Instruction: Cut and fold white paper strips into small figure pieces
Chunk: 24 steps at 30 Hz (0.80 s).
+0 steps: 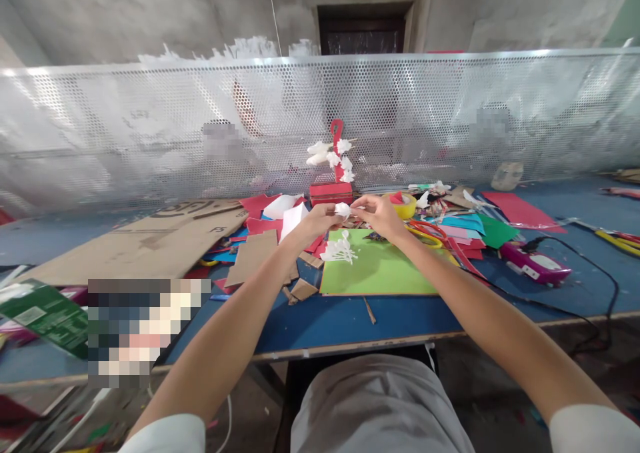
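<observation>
Both hands meet above the far edge of a lime-green sheet (390, 273). My left hand (321, 219) is closed on a small white paper flower (343, 209), pinching its left side. At its right side, the fingertips of my right hand (381, 214) are pinched together on the flower's thin end. On the green sheet just below lies a bunch of white cut pieces with thin stems (341, 247). Behind my hands stands a red upright (337, 149) on a red box-like base (331, 193), with several white flowers (344, 147) fixed along it.
Brown cardboard (150, 239) spreads over the left of the blue table (320, 326). Yellow tape (404, 206), red paper (520, 211) and a purple device (537, 264) with a black cable lie to the right. A perforated metal screen (425, 119) stands behind. A green box (47, 316) is at left.
</observation>
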### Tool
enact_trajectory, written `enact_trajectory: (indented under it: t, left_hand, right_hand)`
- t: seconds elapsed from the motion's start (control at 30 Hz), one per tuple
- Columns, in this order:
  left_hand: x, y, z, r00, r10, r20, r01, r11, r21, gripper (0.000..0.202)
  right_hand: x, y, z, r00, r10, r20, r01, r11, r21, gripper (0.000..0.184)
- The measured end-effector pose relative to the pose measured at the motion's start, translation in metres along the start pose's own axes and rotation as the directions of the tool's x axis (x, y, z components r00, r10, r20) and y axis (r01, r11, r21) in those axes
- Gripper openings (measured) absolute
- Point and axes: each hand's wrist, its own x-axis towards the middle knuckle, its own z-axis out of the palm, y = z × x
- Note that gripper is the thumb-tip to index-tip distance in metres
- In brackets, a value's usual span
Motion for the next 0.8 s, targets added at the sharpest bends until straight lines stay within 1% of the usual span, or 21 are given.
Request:
enact_trajectory:
  t: [0.23,0.33,0.4,0.47,0.5,0.57,0.6,0.67,0.73,0.8]
  left_hand:
    - [-0.001,0.001,0.004,0.999,-0.001,-0.042,-0.002,0.998,-0.065,0.016]
    - [-0.002,0.002,0.004,1.0,-0.006,-0.03,0.003,0.994,-0.114,0.017]
    - [-0.002,0.003,0.003,1.0,-0.015,-0.008,0.013,0.986,-0.167,0.017]
    - [-0.001,0.003,-0.001,1.0,-0.018,0.002,0.018,0.975,-0.221,0.023]
    - [-0.001,0.003,-0.003,1.0,-0.013,0.0,0.012,0.97,-0.241,0.027]
    - [0.001,0.002,-0.008,1.0,0.009,-0.003,-0.009,0.971,-0.239,0.031]
    - [0.002,0.001,-0.011,1.0,0.024,-0.008,-0.025,0.977,-0.211,0.031]
    - [0.004,-0.001,-0.015,0.998,0.061,-0.007,-0.061,0.995,-0.084,0.027]
    - [0.006,-0.003,-0.019,0.996,0.09,0.017,-0.091,0.989,0.113,0.023]
    - [0.007,-0.007,-0.022,0.992,0.107,0.062,-0.121,0.94,0.32,0.02]
  right_hand:
    - [0.001,0.004,0.0,1.0,0.007,0.018,-0.007,1.0,-0.012,0.022]
    - [0.003,0.008,-0.001,1.0,0.019,-0.001,-0.019,0.999,0.035,0.021]
    - [0.004,0.01,-0.002,0.998,0.05,-0.03,-0.045,0.989,0.137,0.022]
    - [0.004,0.011,-0.003,0.993,0.108,-0.044,-0.091,0.952,0.292,0.024]
    - [0.004,0.011,-0.004,0.99,0.141,-0.031,-0.119,0.918,0.378,0.025]
    - [0.004,0.01,-0.006,0.982,0.187,0.033,-0.176,0.829,0.53,0.026]
    - [0.004,0.009,-0.008,0.979,0.194,0.069,-0.197,0.784,0.589,0.027]
    - [0.003,0.009,-0.011,0.975,0.182,0.124,-0.218,0.708,0.672,0.028]
    - [0.004,0.009,-0.013,0.978,0.155,0.14,-0.208,0.663,0.719,0.029]
    - [0.004,0.009,-0.015,0.982,0.135,0.135,-0.19,0.644,0.741,0.029]
